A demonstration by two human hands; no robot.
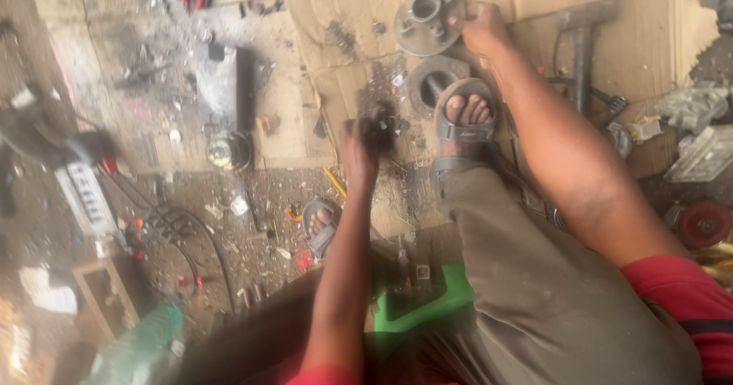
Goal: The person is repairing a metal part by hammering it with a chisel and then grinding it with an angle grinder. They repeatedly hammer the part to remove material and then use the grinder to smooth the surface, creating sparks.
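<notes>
The flattened cardboard sheet (534,3) covers the far part of the dirt floor (252,225) and serves as the landmark here. Nearest the viewer, off the cardboard's near edge, are the person's grey trousers and a green plastic stool (427,301) under them.

On the cardboard, toward its far middle, lies a round grey metal flange hub (424,20) with bolt holes around a raised centre. The right hand (479,28) rests on its right rim, fingers closed over the edge, so that grip is clamped on the hub. Just nearer than it on the cardboard sits a second round metal ring part (434,80), with the right foot in a grey sandal (458,129) pressing on its near side.

The left hand (360,152) is at the cardboard's near edge, left of the sandal, its grip closed around a small dark greasy part (379,124); motion blur hides what that part is.

Right of the hub on the cardboard lies a grey hammer-like steel tool (582,41). Off the cardboard's left edge stand a dark metal block (221,83) and a white oblong package with red ends (85,194). Off its right side lie crumpled clear plastic wrappers (699,133) and a red round disc (702,223). The other sandalled foot (319,228) rests on the floor.
</notes>
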